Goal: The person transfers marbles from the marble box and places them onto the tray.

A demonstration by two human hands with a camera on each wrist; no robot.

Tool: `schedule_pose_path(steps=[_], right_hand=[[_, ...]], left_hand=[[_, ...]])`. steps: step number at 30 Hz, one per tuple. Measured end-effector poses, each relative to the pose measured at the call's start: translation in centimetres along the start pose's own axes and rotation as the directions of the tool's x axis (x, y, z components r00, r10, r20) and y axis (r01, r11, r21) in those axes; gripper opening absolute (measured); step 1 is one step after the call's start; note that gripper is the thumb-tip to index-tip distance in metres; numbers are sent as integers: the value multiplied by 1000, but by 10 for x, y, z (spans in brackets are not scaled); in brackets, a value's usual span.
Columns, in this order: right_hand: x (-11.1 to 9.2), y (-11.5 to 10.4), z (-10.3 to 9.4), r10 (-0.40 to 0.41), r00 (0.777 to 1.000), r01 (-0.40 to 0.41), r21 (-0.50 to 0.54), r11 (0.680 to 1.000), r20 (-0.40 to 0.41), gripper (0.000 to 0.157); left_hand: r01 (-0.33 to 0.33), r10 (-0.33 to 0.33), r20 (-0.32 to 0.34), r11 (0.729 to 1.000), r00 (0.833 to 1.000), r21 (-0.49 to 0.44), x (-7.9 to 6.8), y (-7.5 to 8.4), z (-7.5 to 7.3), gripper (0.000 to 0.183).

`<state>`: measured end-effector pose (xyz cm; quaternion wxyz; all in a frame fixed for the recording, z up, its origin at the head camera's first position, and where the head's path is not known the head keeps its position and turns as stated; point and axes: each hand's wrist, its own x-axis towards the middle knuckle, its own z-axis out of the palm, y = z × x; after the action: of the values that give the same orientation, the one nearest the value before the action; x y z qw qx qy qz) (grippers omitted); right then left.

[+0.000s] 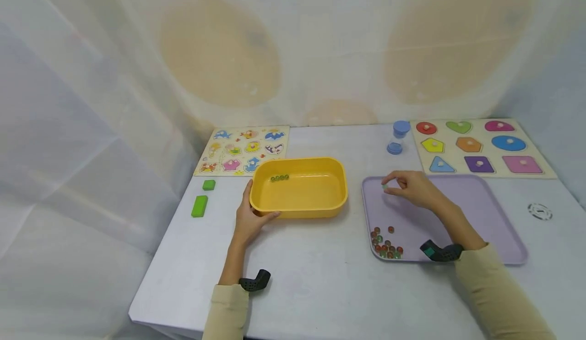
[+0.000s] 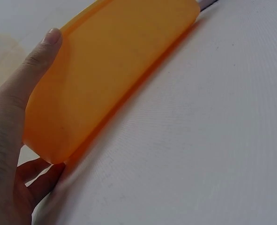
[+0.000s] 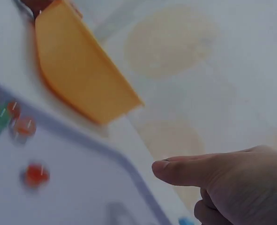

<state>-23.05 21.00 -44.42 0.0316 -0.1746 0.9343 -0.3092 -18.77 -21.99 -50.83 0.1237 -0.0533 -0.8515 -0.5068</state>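
My left hand (image 1: 247, 223) grips the near left corner of a yellow tub (image 1: 302, 214), thumb along its front wall and fingers at its left side. In the left wrist view, the fingertips sit at the bottom edge of the tub (image 2: 105, 70). Several green glass marbles (image 1: 280, 178) lie in a row inside at the back left. Over the left part of a lilac tray (image 1: 458, 218), my right hand (image 1: 414, 188) pinches a small green marble (image 1: 384, 186) between thumb and forefinger. Red and green marbles (image 1: 384, 247) cluster in the tray's near left corner.
Behind the tub is a sea-animal puzzle board (image 1: 242, 149); a shape puzzle board (image 1: 480, 146) lies behind the tray. A blue-capped sand timer (image 1: 398, 137) stands between them. Two green blocks (image 1: 199, 206) rest at the left, and a round black-and-white disc (image 1: 540, 211) at the right.
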Motion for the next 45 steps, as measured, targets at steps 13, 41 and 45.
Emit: schedule_pose_path(steps=[13,41,45], right_hand=[[-55,66,0,97,991,-102,-55,993,-88,23],[135,-136,72,-340,936,334,72,940,95,26],[152,-145,98,-290,933,291,28,956,213,28]], left_hand=[[-34,34,13,999,999,-12,-9,34,-6,102],[-11,11,1,1000,1000,-22,0,0,1,104],[-8,8,0,1000,1000,-3,0,-1,0,104]])
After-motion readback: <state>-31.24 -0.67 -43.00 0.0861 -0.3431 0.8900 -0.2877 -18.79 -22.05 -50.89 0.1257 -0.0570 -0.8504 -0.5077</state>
